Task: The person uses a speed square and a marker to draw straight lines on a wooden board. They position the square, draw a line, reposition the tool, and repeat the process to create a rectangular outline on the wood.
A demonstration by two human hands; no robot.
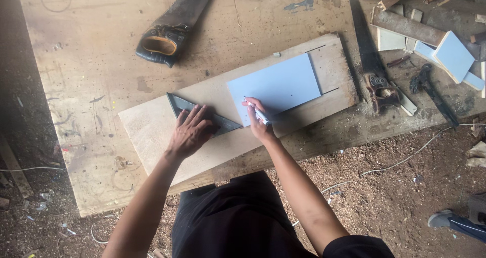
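Pinning stiff, flat set square (pixel 202 113) under your spread left fingers (pixel 195 117); right fingers (pixel 254 106) pinch light marker (pixel 259 114), tip on thin, slippery grey panel (pixel 276 87).

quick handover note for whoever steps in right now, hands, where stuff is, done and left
Left hand: flat on the dark triangular square, pressing it onto the board.
Right hand: holds a marker, tip at the left edge of the pale blue panel.
Panel lies on the board, square just left of it; board sits on the workbench.
Handsaw lies unused at the top of the bench, a second saw to the right.
Done: panel and square placed on the board.
Left: no fresh marker line visible; board uncut there.
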